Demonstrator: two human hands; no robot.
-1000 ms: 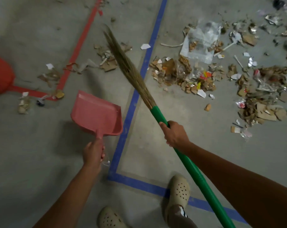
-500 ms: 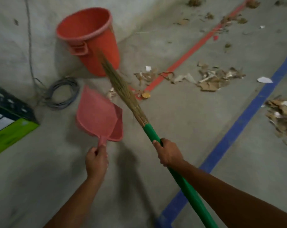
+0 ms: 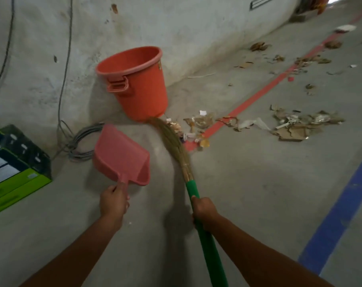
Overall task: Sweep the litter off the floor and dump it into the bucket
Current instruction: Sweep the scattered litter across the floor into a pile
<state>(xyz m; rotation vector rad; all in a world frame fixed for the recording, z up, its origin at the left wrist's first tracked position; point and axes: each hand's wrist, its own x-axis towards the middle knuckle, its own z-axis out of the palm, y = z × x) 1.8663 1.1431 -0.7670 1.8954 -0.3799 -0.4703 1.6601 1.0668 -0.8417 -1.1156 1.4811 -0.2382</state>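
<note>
The left grip holds the pink dustpan by its handle. The right grip clasps the green broom, its bristles reaching the base of the orange bucket, beside litter on the floor.

Broom handle cut by bottom edge — crate by left.

Left hand out front, wrapped round the handle of the pink plastic dustpan; right hand alongside, fisted on the green-handled straw broom.
</note>
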